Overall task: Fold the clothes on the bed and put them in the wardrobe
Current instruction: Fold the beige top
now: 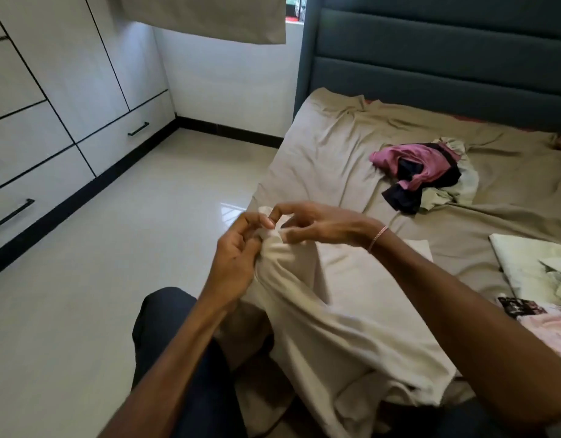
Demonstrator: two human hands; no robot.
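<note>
head | left hand [238, 251] curls round the bunched top of a cream garment [342, 314]; right hand [314, 227] pinches the same bunch with curled fingertips | garment drapes from both hands onto the bed [329, 143] edge and the person's lap | pink-and-dark clothes pile [421, 172] lies mid-bed; white wardrobe [51, 90] stands at left

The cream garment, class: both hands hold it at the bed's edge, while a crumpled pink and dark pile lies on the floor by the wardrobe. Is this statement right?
One detail is wrong. In the head view the pink and dark pile lies on the bed instead. The left hand and right hand do hold the cream garment at the bed's edge.
</note>
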